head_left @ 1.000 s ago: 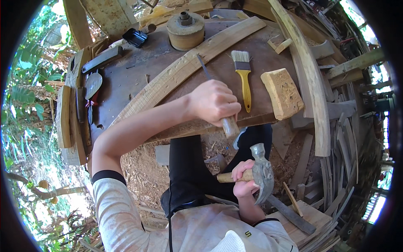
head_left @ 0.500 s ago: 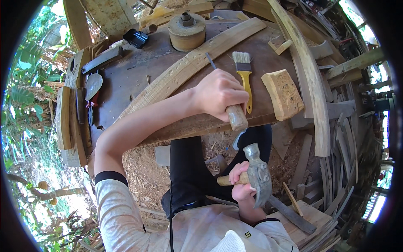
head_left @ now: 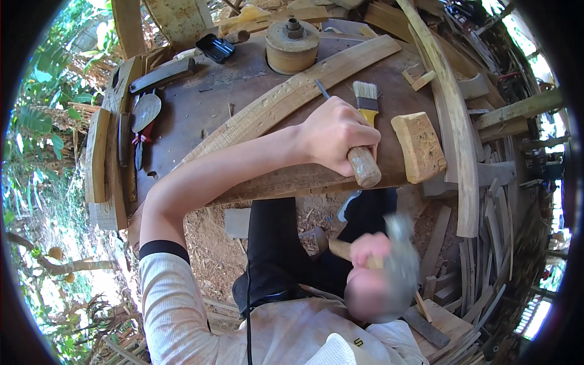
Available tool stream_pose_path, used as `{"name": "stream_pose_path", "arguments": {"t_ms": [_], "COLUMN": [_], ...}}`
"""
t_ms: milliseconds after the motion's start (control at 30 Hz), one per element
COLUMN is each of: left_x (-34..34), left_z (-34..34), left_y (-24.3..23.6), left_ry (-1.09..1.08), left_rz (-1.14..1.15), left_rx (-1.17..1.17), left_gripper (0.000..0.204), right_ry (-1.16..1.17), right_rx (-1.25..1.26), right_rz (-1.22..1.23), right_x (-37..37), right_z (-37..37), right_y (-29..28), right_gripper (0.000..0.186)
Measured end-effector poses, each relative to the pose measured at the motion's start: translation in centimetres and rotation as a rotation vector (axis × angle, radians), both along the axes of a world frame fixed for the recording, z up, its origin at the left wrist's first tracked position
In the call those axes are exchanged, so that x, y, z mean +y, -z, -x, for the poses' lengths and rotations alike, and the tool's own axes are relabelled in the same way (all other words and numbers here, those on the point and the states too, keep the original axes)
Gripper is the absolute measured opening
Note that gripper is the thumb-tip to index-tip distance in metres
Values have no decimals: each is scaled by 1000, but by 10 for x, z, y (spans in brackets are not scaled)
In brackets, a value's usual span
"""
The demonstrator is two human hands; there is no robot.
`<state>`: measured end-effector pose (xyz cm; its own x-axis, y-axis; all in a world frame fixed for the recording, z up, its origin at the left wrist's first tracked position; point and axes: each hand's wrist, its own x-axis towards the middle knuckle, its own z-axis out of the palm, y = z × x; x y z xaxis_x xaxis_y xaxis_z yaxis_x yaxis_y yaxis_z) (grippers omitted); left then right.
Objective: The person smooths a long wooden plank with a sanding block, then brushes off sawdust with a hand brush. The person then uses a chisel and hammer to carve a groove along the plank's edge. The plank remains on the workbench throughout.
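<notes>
My left hand is closed around the wooden handle of a chisel. The handle's butt points toward me, and the thin metal blade reaches over the curved wooden board on the workbench; contact at the tip is too small to make out. Below the bench edge, my right hand grips a claw hammer near its metal head. Hand and head are smeared by motion, while the wooden handle end shows to the left. A yellow-handled paintbrush lies just beyond my left hand, partly covered by it.
A notched wooden block sits at the bench's right. A round wooden piece with a metal nut stands at the back. Pliers and a trowel-like blade lie left. A long curved pole and stacked offcuts line the right.
My right hand and the hammer have swung to the right and now blur. The view has turned slightly; my left hand keeps its hold on the chisel over the board.
</notes>
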<state>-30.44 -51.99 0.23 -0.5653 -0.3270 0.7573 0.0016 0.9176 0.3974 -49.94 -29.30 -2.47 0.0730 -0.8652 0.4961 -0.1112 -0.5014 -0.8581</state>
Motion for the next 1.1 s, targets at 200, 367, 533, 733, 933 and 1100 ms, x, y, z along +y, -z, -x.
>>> {"name": "stream_pose_path", "arguments": {"t_ms": [200, 367, 533, 733, 933, 1100], "left_x": [-5, 0, -4, -6, -2, -4], "left_z": [5, -1, 3, -3, 5, 2], "left_y": [5, 8, 8, 8, 10, 19], "left_ry": [6, -5, 6, 7, 27, 12], "left_rz": [38, 63, 62, 36, 58, 105], "left_rx": [37, 14, 27, 48, 25, -32], "left_gripper": [18, 20, 20, 20, 23, 27], "right_ry": [-14, 27, -35, 47, 108, 95], "right_rx": [-252, 2, -415, -32, -161, -268], "right_rz": [307, -86, 306, -224, 67, -34], "right_x": [-14, -5, 0, -5, -3, 0], "right_z": [-16, -9, -21, -9, -9, -22], "right_y": [23, 24, 23, 26, 66, 46], "right_gripper": [86, 39, 80, 89, 74, 45]}}
